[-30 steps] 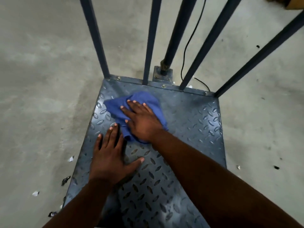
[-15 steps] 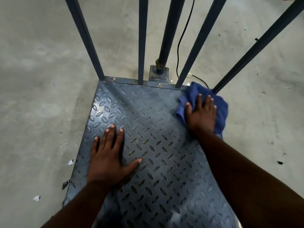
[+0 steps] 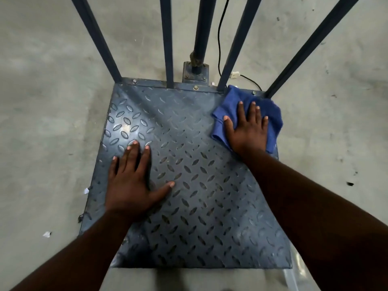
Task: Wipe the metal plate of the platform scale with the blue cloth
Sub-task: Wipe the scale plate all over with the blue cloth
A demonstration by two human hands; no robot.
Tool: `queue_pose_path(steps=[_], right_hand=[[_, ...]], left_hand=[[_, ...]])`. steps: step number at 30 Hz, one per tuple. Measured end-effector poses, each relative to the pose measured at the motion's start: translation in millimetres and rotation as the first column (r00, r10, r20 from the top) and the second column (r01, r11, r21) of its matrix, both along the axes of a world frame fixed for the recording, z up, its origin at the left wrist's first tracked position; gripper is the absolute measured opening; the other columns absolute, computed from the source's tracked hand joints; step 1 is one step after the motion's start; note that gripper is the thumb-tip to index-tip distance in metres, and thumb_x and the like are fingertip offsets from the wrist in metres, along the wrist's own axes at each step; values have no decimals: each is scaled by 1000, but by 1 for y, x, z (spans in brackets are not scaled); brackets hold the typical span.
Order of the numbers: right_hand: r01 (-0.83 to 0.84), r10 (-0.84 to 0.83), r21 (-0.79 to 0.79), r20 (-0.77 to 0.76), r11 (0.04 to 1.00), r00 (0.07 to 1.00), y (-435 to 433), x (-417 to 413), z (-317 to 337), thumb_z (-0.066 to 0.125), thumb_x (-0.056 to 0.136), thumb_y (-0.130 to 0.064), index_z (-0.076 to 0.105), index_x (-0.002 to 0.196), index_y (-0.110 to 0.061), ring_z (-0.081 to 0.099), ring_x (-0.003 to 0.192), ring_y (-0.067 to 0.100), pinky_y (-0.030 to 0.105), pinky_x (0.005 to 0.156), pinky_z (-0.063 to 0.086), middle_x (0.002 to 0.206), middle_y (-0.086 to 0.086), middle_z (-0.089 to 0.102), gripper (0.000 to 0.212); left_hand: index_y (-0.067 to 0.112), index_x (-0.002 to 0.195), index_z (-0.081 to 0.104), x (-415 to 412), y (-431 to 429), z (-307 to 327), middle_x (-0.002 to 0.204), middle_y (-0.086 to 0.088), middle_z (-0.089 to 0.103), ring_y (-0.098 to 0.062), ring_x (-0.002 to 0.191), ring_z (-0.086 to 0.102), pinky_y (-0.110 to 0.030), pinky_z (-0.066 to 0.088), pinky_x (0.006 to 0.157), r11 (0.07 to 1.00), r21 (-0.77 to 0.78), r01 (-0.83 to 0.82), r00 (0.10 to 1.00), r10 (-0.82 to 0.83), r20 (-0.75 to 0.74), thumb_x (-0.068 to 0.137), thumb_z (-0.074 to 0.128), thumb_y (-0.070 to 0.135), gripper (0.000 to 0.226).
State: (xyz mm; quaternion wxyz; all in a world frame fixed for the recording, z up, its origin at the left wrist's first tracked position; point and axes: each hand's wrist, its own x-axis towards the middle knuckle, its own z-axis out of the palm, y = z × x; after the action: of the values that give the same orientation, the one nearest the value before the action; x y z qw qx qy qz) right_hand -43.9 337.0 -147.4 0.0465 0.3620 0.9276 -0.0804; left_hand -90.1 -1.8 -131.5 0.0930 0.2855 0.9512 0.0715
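The platform scale's metal plate is dark blue-grey checker plate lying flat on the concrete floor. A crumpled blue cloth sits at the plate's far right corner, reaching slightly over the right edge. My right hand presses flat on the cloth with fingers straight and spread. On the bare plate's left half, my left hand rests flat, fingers straight, thumb out to the right.
Several dark blue rail bars rise from the plate's far edge, with a round post bolted behind it. A black cable runs over the floor past the far right corner. Small scraps of debris lie left of the plate.
My right hand has swept the cloth from the plate's far left-centre to the far right corner, then held there. My left hand has stayed planted on the plate.
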Motion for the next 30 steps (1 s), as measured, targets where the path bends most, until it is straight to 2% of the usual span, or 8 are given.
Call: queue_pose_path(steps=[5, 8, 10, 12, 15, 20, 24, 30], right_hand=[[-176, 176, -1, -24, 984, 984, -68, 4, 6, 10, 103, -67, 4, 166, -27, -1, 160, 30, 55, 128, 1, 173, 13, 0, 75], [-465, 462, -18, -86, 885, 883, -137, 22, 1, 28, 103, -60, 20, 165, -27, 11, 160, 28, 53, 128, 4, 172, 12, 15, 71], [-557, 553, -17, -106, 830, 827, -142, 38, -5, 39, 102, -61, 30, 163, -28, 20, 158, 26, 51, 128, 8, 171, 8, 23, 70], [-479, 475, -15, -106, 878, 873, -108, 45, -4, 37, 100, -67, 28, 163, -30, 19, 158, 25, 51, 128, 9, 171, 7, 22, 74], [-168, 167, -25, -20, 985, 986, -23, 41, 2, 20, 97, -78, 13, 166, -32, 5, 160, 26, 53, 128, 4, 174, 7, 6, 83], [53, -56, -102, -31, 993, 998, 45, 24, 10, 17, 93, -85, 7, 166, -33, -1, 160, 27, 51, 129, 9, 174, 8, -1, 90], [36, -35, 7, -75, 999, 997, 10, 74, -3, 19, 98, -78, 19, 165, -29, 11, 159, 30, 52, 126, 21, 173, 12, 11, 83], [-272, 267, -32, -114, 962, 957, -64, 245, -5, 38, 105, -61, 28, 163, -19, 9, 160, 29, 56, 122, 30, 173, 12, 11, 73]], left_hand=[[28, 172, 6, 1, 2, 4, 180, -7, 1, -24, 166, 1, -51, 3, 133, 1000, -9, -3, 1000, 3, -1, 81, 35, 99, 119], [23, 170, 23, 2, 3, 4, 178, -11, 14, -29, 164, 18, -55, 13, 132, 999, 6, -31, 999, 31, -19, 80, 45, 88, 114], [21, 169, 28, 2, 3, 4, 177, -12, 20, -31, 162, 24, -56, 16, 130, 999, 24, -36, 999, 36, -17, 76, 47, 85, 115], [23, 170, 23, 2, 2, 5, 178, -11, 16, -29, 164, 18, -54, 13, 131, 999, 22, -30, 999, 31, -17, 78, 45, 91, 116], [27, 171, 14, 2, 0, 2, 179, -9, 9, -26, 166, 9, -53, 8, 133, 1000, 23, -7, 1000, 8, -21, 80, 39, 97, 117], [26, 171, 14, 2, -2, -4, 179, -10, 9, -26, 166, 10, -53, 6, 132, 999, 40, -10, 999, 11, -34, 80, 37, 97, 118], [26, 171, 13, 3, 0, -1, 179, -10, 10, -27, 166, 9, -53, 6, 132, 999, 38, -8, 999, 10, -31, 80, 35, 99, 118], [24, 171, 16, 2, -1, 0, 179, -11, 11, -29, 165, 12, -55, 8, 131, 999, 46, -27, 999, 28, -18, 78, 35, 99, 121]])
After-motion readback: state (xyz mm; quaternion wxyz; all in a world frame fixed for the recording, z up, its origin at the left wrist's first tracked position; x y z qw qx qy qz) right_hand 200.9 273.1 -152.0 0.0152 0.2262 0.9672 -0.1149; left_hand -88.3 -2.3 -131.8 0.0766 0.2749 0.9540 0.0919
